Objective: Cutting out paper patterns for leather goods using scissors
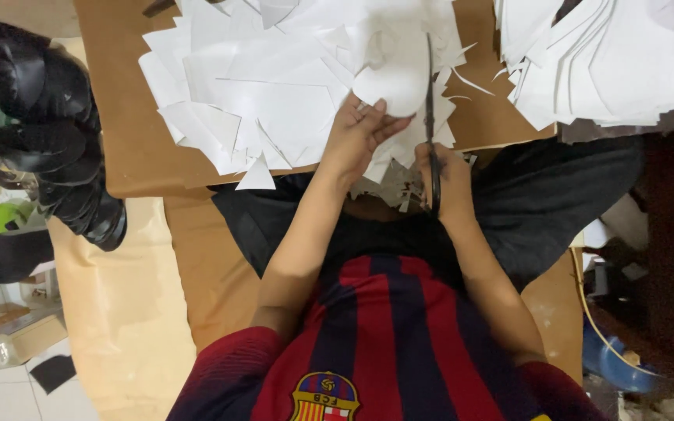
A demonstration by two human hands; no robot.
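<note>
My left hand grips a rounded white paper piece by its near edge, thumb on top. My right hand holds black scissors, blades pointing away from me and running along the right side of that piece. Both hands work over the near edge of a brown board, just above my lap. Small white paper scraps lie between my hands on my dark trousers.
A heap of cut white paper sheets covers the board's middle. Another stack of white shapes sits at the far right. Black shoe-like pieces pile up at the left. Brown paper covers the floor at left.
</note>
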